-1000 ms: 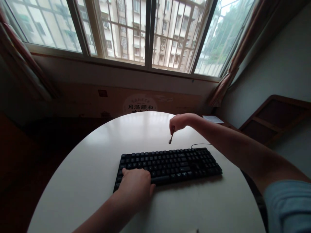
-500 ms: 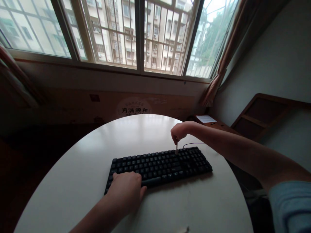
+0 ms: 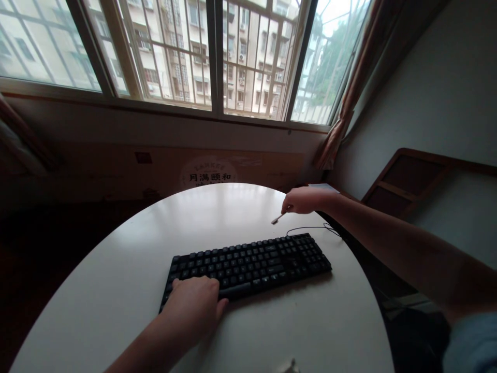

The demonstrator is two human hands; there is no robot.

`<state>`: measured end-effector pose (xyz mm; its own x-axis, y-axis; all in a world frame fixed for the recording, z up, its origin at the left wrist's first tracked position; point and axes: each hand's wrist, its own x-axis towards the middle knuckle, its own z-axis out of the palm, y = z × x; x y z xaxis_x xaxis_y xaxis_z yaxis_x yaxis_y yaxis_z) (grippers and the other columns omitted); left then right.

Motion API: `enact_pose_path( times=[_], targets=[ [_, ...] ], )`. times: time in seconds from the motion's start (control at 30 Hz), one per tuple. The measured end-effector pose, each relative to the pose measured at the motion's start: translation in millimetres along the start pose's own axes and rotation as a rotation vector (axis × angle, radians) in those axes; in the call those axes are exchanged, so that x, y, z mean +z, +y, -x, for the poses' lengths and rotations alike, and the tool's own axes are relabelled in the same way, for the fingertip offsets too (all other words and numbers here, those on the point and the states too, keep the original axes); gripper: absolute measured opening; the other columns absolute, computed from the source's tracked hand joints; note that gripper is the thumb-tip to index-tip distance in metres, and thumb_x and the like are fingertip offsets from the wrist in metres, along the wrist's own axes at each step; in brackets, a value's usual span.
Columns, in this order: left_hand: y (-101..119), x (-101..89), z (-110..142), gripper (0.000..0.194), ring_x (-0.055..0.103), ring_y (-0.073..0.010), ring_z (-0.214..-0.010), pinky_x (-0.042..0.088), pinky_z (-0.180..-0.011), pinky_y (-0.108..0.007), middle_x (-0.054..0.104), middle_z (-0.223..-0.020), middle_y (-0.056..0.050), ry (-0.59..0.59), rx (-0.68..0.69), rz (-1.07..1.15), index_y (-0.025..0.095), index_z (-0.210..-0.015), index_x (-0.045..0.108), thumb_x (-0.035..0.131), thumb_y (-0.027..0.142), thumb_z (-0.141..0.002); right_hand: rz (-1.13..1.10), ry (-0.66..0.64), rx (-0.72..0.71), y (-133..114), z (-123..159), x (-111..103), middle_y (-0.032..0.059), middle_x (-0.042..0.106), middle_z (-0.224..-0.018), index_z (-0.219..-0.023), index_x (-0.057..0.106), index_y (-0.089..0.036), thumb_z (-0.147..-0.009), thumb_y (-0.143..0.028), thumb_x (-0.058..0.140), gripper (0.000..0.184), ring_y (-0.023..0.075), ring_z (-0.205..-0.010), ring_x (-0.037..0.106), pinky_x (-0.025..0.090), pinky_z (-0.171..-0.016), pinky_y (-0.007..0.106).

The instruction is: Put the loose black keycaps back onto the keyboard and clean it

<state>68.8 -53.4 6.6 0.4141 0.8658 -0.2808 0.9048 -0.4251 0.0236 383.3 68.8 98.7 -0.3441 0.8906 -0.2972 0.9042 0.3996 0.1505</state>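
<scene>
A black keyboard (image 3: 248, 267) lies slightly aslant on a round white table (image 3: 112, 290). My left hand (image 3: 196, 303) grips its front left part, fingers over the keys and thumb at the front edge; the fingertips are partly hidden. Beyond the keyboard's back edge, my right hand (image 3: 301, 200) is closed on the thin handle of a toothbrush (image 3: 275, 220). The brush head points left and down, held above the tabletop and apart from the keys.
A thin cable (image 3: 310, 228) runs from the keyboard's back over the table's right edge. A small pale object (image 3: 290, 367), cut off by the frame, lies at the near edge. Behind are a barred window (image 3: 217, 62), a curtain (image 3: 337, 137) and a wooden chair back (image 3: 407, 178).
My right hand has lifted the toothbrush off the keys and back past the keyboard, tilting it from upright to nearly level. My left hand stays on the keyboard. The view has shifted slightly.
</scene>
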Motion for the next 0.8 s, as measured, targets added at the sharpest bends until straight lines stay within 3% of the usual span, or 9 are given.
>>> enact_pose_path(
  times=[0.07, 0.13, 0.23, 0.33, 0.47, 0.53, 0.63, 0.73, 0.8],
  targets=[
    [0, -0.9, 1, 0.036, 0.069, -0.0400, -0.092, 0.050, -0.083, -0.058, 0.074, -0.097, -0.018, 0.002, 0.001, -0.001, 0.013, -0.095, 0.074, 0.049, 0.037, -0.088, -0.113, -0.093, -0.054, -3, 12, 9, 0.0044, 0.074, -0.108, -0.119, 0.073, -0.027, -0.088, -0.018, 0.056, 0.037, 0.0162, -0.090, 0.066, 0.041, -0.077, 0.022],
    [0, -1.0, 1, 0.035, 0.069, -0.0393, -0.093, 0.051, -0.083, -0.056, 0.074, -0.098, -0.018, 0.009, 0.004, 0.000, 0.013, -0.095, 0.074, 0.049, 0.037, -0.087, -0.125, -0.095, -0.020, -7, 19, 16, 0.0041, 0.074, -0.107, -0.118, 0.074, -0.027, -0.088, -0.018, 0.055, 0.036, 0.0171, -0.093, 0.066, 0.042, -0.077, 0.022],
    [-1, 1.2, 1, 0.036, 0.069, -0.0386, -0.093, 0.052, -0.082, -0.053, 0.074, -0.097, -0.018, 0.019, 0.015, -0.013, 0.014, -0.095, 0.074, 0.048, 0.037, -0.088, -0.026, 0.070, 0.173, -14, 27, 24, 0.0075, 0.073, -0.106, -0.113, 0.076, -0.027, -0.088, -0.018, 0.055, 0.033, 0.0221, -0.096, 0.066, 0.042, -0.077, 0.026],
    [-4, 4.8, 0, 0.037, 0.070, -0.0384, -0.092, 0.052, -0.080, -0.051, 0.074, -0.096, -0.017, 0.030, 0.023, -0.025, 0.014, -0.095, 0.074, 0.048, 0.039, -0.089, 0.002, 0.243, 0.302, -29, 46, 36, 0.0145, 0.069, -0.112, -0.126, 0.069, -0.022, -0.092, -0.013, 0.044, 0.043, 0.0246, -0.098, 0.065, 0.043, -0.079, 0.028],
    [-10, 2.9, -2, 0.047, 0.070, -0.0371, -0.086, 0.052, -0.075, -0.047, 0.074, -0.091, -0.018, 0.056, 0.025, -0.025, 0.014, -0.087, 0.074, 0.041, 0.046, -0.092, -0.219, 0.569, 0.375, -64, 84, 77, 0.0140, 0.064, -0.118, -0.148, 0.046, -0.019, -0.095, -0.011, 0.034, 0.055, 0.0201, -0.099, 0.063, 0.045, -0.086, 0.026],
    [-13, -2.4, -5, 0.050, 0.069, -0.0340, -0.085, 0.051, -0.075, -0.043, 0.073, -0.091, -0.017, 0.102, -0.003, -0.029, 0.015, -0.086, 0.073, 0.035, 0.045, -0.095, -0.396, 0.557, 0.347, -82, 98, 102, 0.0127, 0.064, -0.120, -0.147, 0.047, -0.018, -0.095, -0.012, 0.034, 0.054, 0.0191, -0.104, 0.062, 0.046, -0.092, 0.025],
    [-21, -7.8, -14, 0.046, 0.065, -0.0297, -0.096, 0.049, -0.083, -0.040, 0.072, -0.101, -0.014, 0.319, -0.040, -0.031, 0.016, -0.097, 0.068, 0.031, 0.043, -0.098, -0.578, 0.460, 0.348, -104, 106, 128, 0.0094, 0.065, -0.122, -0.147, 0.047, -0.023, -0.096, -0.016, 0.034, 0.053, 0.0191, -0.103, 0.064, 0.051, -0.089, 0.026],
    [-33, -0.4, -29, 0.040, 0.055, -0.0284, -0.119, 0.040, -0.105, -0.041, 0.064, -0.125, -0.014, 0.493, 0.060, -0.010, 0.017, -0.115, 0.064, 0.037, 0.041, -0.097, -0.704, 0.340, 0.399, -117, 106, 131, 0.0067, 0.066, -0.125, -0.147, 0.048, -0.030, -0.098, -0.024, 0.032, 0.052, 0.0155, -0.074, 0.068, 0.055, -0.065, 0.026],
    [-39, 10.4, -40, 0.045, 0.043, -0.0286, -0.135, 0.028, -0.116, -0.044, 0.052, -0.144, -0.013, 0.473, 0.152, 0.019, 0.019, -0.131, 0.057, 0.042, 0.042, -0.096, -0.767, 0.279, 0.414, -123, 103, 126, 0.0059, 0.067, -0.122, -0.146, 0.050, -0.032, -0.099, -0.027, 0.030, 0.051, 0.0112, -0.056, 0.063, 0.050, -0.051, 0.024]
  ],
)
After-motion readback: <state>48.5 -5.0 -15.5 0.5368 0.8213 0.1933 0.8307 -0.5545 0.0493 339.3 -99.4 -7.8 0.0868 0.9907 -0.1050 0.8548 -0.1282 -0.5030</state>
